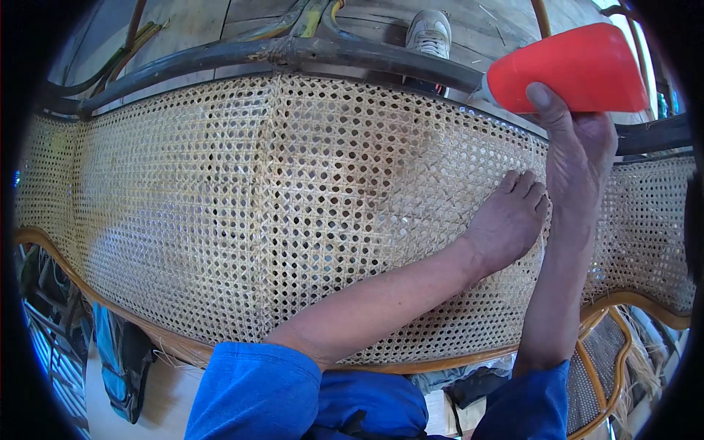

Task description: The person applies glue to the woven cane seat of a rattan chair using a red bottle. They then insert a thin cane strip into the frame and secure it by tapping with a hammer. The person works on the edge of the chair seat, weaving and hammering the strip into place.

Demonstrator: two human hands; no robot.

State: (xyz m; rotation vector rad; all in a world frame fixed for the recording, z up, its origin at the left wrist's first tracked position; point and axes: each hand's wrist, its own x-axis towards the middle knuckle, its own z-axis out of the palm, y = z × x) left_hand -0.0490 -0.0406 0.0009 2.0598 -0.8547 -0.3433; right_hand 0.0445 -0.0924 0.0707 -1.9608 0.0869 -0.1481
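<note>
1. Two hands: the left hand [510, 224] rests fingers on woven cane [315, 191], any pinch hidden; hard pressing could dent it.
2. Beyond, the right hand's [579, 147] fingers hold a red bottle [572, 70]; over-squeezing could leak.
3. Left of them, its nozzle [480, 92] might scrape the dark rail [396, 57].

The bottle [572, 70] is red, smooth and wide toward its base, and it narrows to a small pale nozzle [480, 92]. It is held up nearly on its side, with the nozzle directed to the left and a little down, close to the dark rail [381, 55] at the far edge of the cane panel [323, 198]; whether they touch, I cannot tell. The panel is straw-coloured, woven with many small holes in regular rows. It stretches widely from left to right, with a seam-like line crossing it and a brownish patch near the middle.
</note>
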